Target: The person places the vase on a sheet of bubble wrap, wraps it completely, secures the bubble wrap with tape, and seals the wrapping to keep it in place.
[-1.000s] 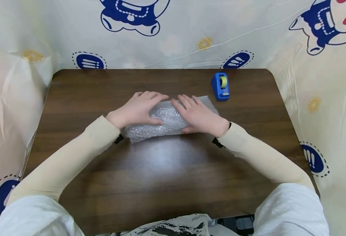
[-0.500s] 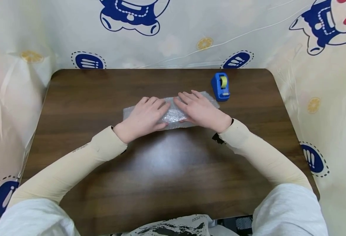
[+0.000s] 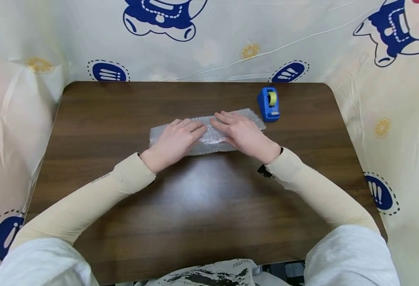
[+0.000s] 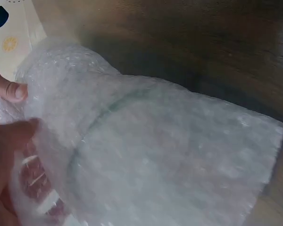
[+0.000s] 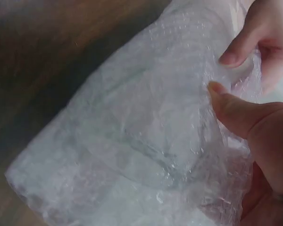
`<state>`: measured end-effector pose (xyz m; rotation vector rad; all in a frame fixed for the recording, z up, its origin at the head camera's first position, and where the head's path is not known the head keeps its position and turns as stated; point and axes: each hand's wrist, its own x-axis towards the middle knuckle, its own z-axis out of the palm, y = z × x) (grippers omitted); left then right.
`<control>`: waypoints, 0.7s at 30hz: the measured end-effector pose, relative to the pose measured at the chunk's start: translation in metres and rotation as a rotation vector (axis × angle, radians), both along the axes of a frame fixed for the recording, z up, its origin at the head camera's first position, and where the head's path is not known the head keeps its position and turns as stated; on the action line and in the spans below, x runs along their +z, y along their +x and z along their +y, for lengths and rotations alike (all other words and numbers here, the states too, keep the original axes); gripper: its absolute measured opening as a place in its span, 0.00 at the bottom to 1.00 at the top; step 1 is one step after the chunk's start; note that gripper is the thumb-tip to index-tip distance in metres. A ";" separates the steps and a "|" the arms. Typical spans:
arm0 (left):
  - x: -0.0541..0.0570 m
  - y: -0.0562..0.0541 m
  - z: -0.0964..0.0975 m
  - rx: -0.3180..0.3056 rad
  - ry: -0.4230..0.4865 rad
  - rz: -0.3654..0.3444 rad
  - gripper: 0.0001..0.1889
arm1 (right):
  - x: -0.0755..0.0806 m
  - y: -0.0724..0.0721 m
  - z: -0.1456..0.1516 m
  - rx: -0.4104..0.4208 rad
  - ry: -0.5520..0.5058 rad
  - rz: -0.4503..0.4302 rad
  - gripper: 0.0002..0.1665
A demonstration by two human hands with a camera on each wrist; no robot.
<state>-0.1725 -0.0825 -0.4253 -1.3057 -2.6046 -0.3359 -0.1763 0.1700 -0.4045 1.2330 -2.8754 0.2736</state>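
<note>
A bubble wrap bundle [image 3: 211, 137] lies across the table between both hands in the head view. Through the layers a round shape with a green line [image 4: 111, 108] shows faintly in the left wrist view, and reddish patches appear near the left hand. My left hand [image 3: 177, 141] holds the bundle left of its middle, fingers over the top and thumb on the near side. My right hand [image 3: 246, 137] grips it the same way on the right. In the right wrist view the right thumb [image 5: 236, 110] presses the wrap, close to the left thumb [image 5: 236, 54].
A blue tape dispenser [image 3: 268, 104] with a yellowish roll stands just beyond the bundle's right end. The brown wooden table [image 3: 202, 214] is enclosed at the back and sides by a patterned sheet [image 3: 202, 47].
The bundle's left end has shifted away from the body, and its near edge now lies farther back. My left hand has moved slightly right and nearer, its fingers now curled over the wrap.
</note>
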 end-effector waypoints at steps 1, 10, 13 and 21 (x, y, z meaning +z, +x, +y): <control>0.000 0.000 0.001 -0.001 0.017 0.008 0.15 | 0.000 0.001 0.000 -0.007 -0.017 -0.009 0.35; -0.001 -0.001 0.008 0.032 0.071 0.062 0.07 | -0.013 0.011 -0.009 -0.095 -0.132 0.092 0.25; -0.001 -0.001 0.009 0.053 0.053 0.081 0.07 | -0.023 0.016 -0.011 -0.093 -0.139 0.258 0.22; -0.006 0.009 0.010 0.105 -0.138 0.244 0.16 | -0.040 0.025 -0.015 -0.088 -0.078 0.499 0.21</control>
